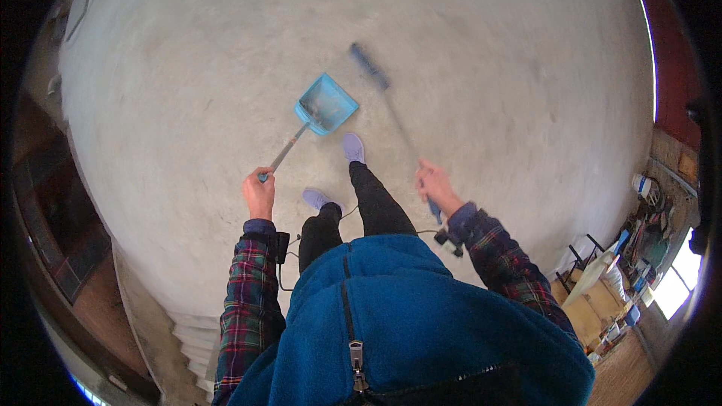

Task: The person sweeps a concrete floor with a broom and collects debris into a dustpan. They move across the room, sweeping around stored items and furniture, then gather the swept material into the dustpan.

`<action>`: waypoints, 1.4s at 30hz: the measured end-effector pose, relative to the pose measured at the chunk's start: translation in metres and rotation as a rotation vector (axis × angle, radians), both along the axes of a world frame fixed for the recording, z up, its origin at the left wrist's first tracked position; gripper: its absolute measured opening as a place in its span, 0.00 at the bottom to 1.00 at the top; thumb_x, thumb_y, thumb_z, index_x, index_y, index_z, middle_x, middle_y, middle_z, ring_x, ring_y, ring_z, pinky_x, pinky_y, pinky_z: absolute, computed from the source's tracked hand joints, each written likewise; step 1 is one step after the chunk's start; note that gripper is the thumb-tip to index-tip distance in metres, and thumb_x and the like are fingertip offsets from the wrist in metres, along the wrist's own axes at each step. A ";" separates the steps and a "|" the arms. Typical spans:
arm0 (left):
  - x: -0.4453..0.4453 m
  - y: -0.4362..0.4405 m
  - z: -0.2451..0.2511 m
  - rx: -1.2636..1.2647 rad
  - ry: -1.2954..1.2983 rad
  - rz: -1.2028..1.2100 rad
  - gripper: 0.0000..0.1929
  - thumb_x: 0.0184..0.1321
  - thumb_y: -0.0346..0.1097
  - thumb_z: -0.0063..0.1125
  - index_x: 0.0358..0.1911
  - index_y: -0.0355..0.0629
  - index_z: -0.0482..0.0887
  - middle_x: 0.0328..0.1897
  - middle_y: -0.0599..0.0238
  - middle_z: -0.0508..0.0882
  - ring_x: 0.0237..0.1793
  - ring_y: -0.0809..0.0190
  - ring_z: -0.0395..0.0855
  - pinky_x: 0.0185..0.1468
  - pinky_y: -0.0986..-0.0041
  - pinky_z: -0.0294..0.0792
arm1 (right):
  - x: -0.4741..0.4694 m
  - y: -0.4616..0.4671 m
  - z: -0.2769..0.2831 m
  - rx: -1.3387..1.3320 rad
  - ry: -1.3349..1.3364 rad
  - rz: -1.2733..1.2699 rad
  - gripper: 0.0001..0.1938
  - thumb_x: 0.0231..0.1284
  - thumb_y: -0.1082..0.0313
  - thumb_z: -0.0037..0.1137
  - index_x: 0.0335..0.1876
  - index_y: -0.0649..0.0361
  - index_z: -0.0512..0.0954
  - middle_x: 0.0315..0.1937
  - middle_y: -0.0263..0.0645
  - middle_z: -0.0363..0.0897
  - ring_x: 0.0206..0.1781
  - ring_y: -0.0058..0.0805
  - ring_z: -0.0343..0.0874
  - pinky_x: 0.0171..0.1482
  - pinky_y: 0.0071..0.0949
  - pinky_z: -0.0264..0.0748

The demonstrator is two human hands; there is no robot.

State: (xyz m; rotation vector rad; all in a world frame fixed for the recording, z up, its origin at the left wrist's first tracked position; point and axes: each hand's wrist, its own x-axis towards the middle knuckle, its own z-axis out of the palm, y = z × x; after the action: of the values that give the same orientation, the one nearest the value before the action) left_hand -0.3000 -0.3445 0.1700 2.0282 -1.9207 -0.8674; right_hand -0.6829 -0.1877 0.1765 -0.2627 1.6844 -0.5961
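Note:
My left hand (259, 192) is closed around the upper end of a long dustpan handle (289, 148). The light-blue plastic dustpan (327, 104) at its far end rests on the floor, with some greyish debris inside. A long-handled broom is gripped by my right hand (435, 185), its blue handle end showing below the fist. The broom's dark-blue bristle head (369, 66) is blurred, apart from the dustpan and to its upper right. Whether the bristles touch the floor I cannot tell.
Bare concrete floor (225, 56) spreads around my lavender shoes (353, 148). Steps (192, 338) lie at lower left, beside a dark panelled surface (53, 225). At right, wooden furniture (592, 304) and mixed clutter (648, 225) stand near a bright window (677, 276). Cables hang by my legs.

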 end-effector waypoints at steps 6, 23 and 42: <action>0.009 -0.001 0.005 -0.002 -0.056 0.135 0.06 0.47 0.31 0.58 0.29 0.43 0.85 0.21 0.52 0.80 0.25 0.49 0.80 0.31 0.65 0.70 | -0.089 -0.122 -0.063 -0.171 0.227 -0.133 0.06 0.56 0.71 0.43 0.25 0.60 0.69 0.10 0.34 0.65 0.11 0.28 0.69 0.14 0.27 0.63; 0.016 -0.010 0.016 -0.003 -0.110 0.249 0.07 0.44 0.32 0.60 0.29 0.47 0.86 0.27 0.55 0.83 0.31 0.48 0.82 0.34 0.63 0.71 | 0.035 -0.067 0.040 0.066 -0.036 0.458 0.25 0.57 0.69 0.45 0.63 0.55 0.66 0.15 0.37 0.68 0.13 0.25 0.68 0.17 0.28 0.66; 0.136 0.097 -0.047 0.077 -0.061 0.729 0.06 0.50 0.30 0.57 0.30 0.38 0.85 0.24 0.58 0.83 0.27 0.65 0.80 0.35 0.74 0.70 | 0.113 -0.223 -0.128 0.186 -0.538 0.127 0.35 0.59 0.70 0.49 0.70 0.53 0.47 0.20 0.29 0.63 0.14 0.15 0.59 0.16 0.19 0.58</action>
State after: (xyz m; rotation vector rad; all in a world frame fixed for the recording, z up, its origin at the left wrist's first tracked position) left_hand -0.1644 -0.2471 0.1234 2.5383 -1.0159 -0.6876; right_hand -0.5696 -0.4109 0.0489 -0.0636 1.1820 -0.3682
